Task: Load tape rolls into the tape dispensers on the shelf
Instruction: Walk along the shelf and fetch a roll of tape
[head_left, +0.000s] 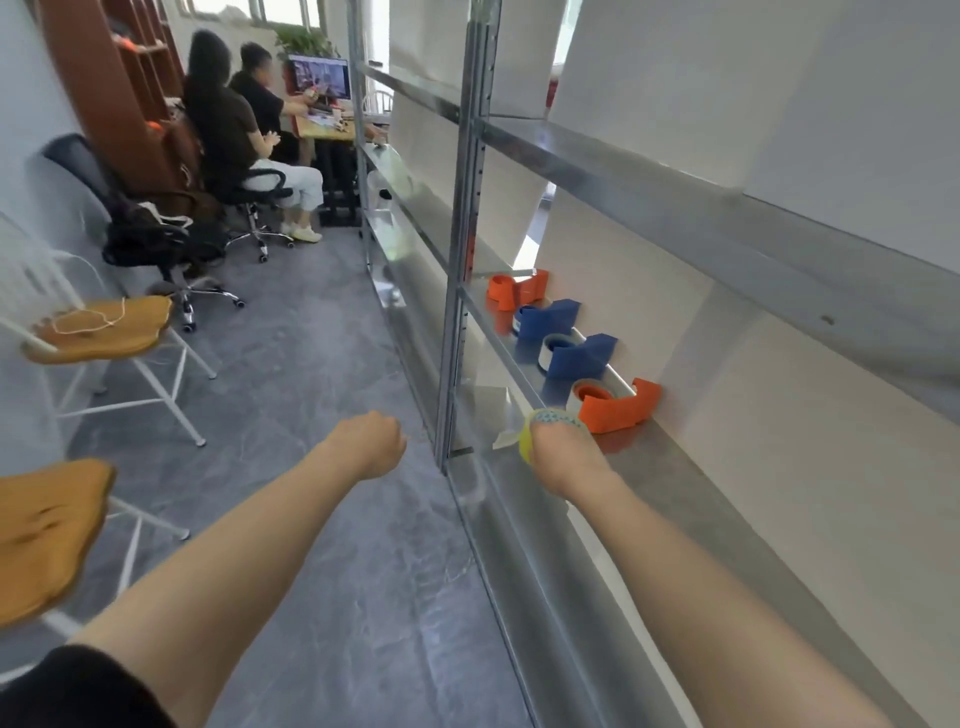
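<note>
- Grips a roll (525, 442) in the right hand (561, 454), fingers curled round it, right at the front edge of the shelf (675, 483).
- Trails a loose tape tail (503, 440) off the roll's left side, out past that front edge.
- Holds the left hand (371, 441) over the floor, well apart from the shelf, fingers curled in with nothing seen in them.
- Hovers the roll just beside the near orange dispenser (618, 408); cannot tell whether touching.
- Counts four dispensers along the shelf's back edge: near orange, then the blue dispensers (582, 356), then the far orange dispenser (519, 288).
- Looks like the carry-in step: roll at the shelf, not yet seated in any dispenser.
- Cannot say for sure which dispenser lacks a roll; seems to find pale rings already in the near orange and blue ones, pointing to the far orange.
- Calls next for choosing the empty one, probably steadying it with the left hand, and seating the roll on the hub with the tail toward the cutter.
</note>
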